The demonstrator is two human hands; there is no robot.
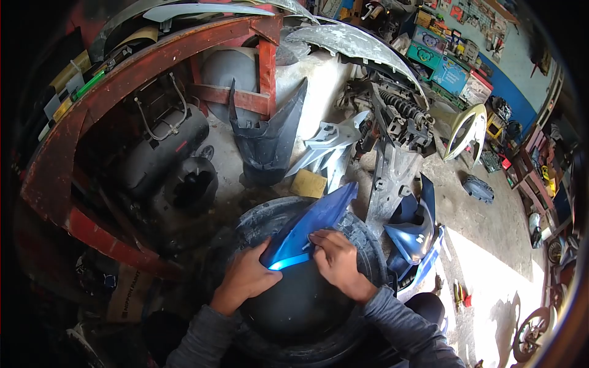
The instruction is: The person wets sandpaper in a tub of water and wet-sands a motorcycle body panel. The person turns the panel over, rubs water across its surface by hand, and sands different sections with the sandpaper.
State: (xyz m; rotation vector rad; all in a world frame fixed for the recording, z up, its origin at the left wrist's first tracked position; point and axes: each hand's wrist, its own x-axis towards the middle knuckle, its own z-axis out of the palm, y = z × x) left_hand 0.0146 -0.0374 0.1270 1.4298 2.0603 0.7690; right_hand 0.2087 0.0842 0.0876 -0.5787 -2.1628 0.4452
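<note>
A glossy blue fairing panel (pixel 319 214), pointed at its far end, is tilted over a round black tub (pixel 288 306) in front of me. My left hand (pixel 248 279) grips the panel's near left corner, with the thumb lying along its lower edge. At the panel's right side, my right hand (pixel 336 260) has its fingers bent and pressed together against the surface. A small pale bit shows at those fingertips, too small to name. Bright light reflects off the panel's near edge between the two hands.
More blue fairing parts (pixel 411 236) lie to the right of the tub. Beyond it are a yellow sponge block (pixel 308 183), a black plastic fender piece (pixel 264 147) and silver panels (pixel 331 147). A red frame (pixel 67 178) stands left, with a black tank (pixel 162 147) beneath it.
</note>
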